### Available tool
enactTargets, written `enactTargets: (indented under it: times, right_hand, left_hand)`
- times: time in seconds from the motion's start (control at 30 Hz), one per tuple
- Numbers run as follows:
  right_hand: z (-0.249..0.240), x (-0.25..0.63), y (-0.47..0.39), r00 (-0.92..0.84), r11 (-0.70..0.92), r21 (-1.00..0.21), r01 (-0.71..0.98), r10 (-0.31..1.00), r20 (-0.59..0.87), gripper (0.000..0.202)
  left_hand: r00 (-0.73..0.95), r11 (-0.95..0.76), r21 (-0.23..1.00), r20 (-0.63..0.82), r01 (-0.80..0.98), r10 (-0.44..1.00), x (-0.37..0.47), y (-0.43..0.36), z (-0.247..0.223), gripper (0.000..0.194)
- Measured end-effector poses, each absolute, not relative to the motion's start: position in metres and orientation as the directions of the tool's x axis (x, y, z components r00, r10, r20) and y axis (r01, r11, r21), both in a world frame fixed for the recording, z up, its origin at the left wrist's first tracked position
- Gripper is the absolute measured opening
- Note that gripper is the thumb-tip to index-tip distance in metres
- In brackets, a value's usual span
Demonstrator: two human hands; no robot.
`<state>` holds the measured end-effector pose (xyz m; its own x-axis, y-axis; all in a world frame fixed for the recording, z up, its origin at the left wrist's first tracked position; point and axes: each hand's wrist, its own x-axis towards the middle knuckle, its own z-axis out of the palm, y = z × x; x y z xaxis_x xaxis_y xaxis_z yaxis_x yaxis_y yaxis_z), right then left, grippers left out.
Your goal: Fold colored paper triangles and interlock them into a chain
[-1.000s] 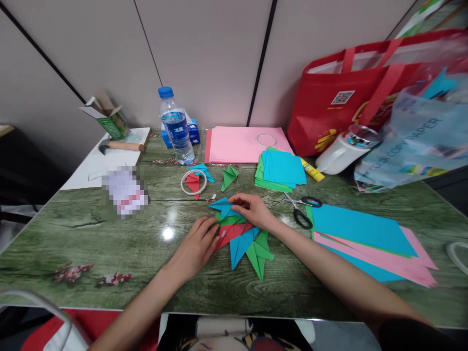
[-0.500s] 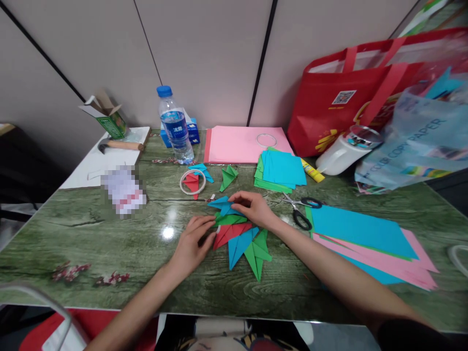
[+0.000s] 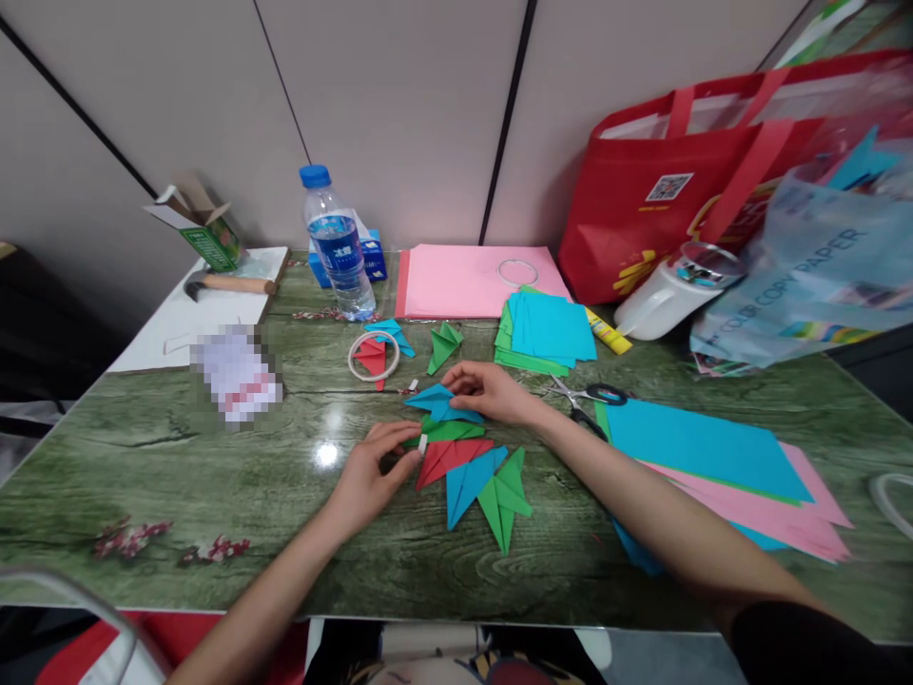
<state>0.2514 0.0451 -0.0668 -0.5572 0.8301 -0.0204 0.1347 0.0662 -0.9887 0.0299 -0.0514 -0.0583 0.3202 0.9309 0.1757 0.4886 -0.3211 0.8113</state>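
A fan of folded paper pieces lies on the table before me. In it are a green piece (image 3: 505, 495), a blue piece (image 3: 475, 476), a red piece (image 3: 451, 459) and another green piece (image 3: 456, 431). My right hand (image 3: 492, 392) pinches the right part of a blue folded piece (image 3: 432, 401) at the fan's upper end. My left hand (image 3: 371, 480) has its fingertips on the left tip of the upper green piece, thumb beside the red one. A small white strip (image 3: 423, 443) shows at that left thumb.
Behind lie a tape roll (image 3: 374, 356), a loose green folded piece (image 3: 445, 346) and stacked paper squares (image 3: 553, 325). Scissors (image 3: 581, 395) and coloured sheets (image 3: 699, 447) lie right. A water bottle (image 3: 339, 252), hammer (image 3: 232, 283), glue stick (image 3: 609, 331), mug (image 3: 656, 300) and red bag (image 3: 634, 209) stand or lie farther back.
The view has shifted slightly. My right hand has moved a little with the upper blue piece. The white strip by my left thumb shows more plainly now.
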Motion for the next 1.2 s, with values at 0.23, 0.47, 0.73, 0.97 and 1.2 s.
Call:
enactTargets:
  times: [0.23, 0.47, 0.73, 0.97, 1.2]
  right_hand:
    - [-0.061, 0.255, 0.048, -0.591, 0.03, -0.987, 0.16, 0.804, -0.071, 0.027]
    - [-0.056, 0.249, 0.048, -0.601, 0.102, -0.974, 0.201, 0.798, -0.04, 0.024]
    - [-0.06, 0.247, 0.051, -0.624, 0.1, -0.976, 0.192, 0.78, -0.043, 0.026]
    - [-0.064, 0.247, 0.051, -0.631, 0.113, -0.976, 0.185, 0.775, -0.029, 0.024]
    - [-0.063, 0.246, 0.047, -0.611, 0.101, -0.974, 0.203, 0.79, -0.045, 0.026]
  left_hand:
    - [0.309, -0.253, 0.854, 0.115, 0.455, 0.944, 0.029, -0.051, -0.058, 0.027]
    - [0.283, -0.162, 0.888, 0.037, 0.431, 0.959, 0.029, -0.051, -0.058, 0.03]
    - [0.289, -0.182, 0.888, 0.058, 0.422, 0.956, 0.028, -0.05, -0.061, 0.03]
    - [0.288, -0.201, 0.874, 0.074, 0.443, 0.955, 0.028, -0.051, -0.061, 0.03]
    - [0.279, -0.203, 0.867, 0.078, 0.455, 0.957, 0.029, -0.051, -0.062, 0.029]
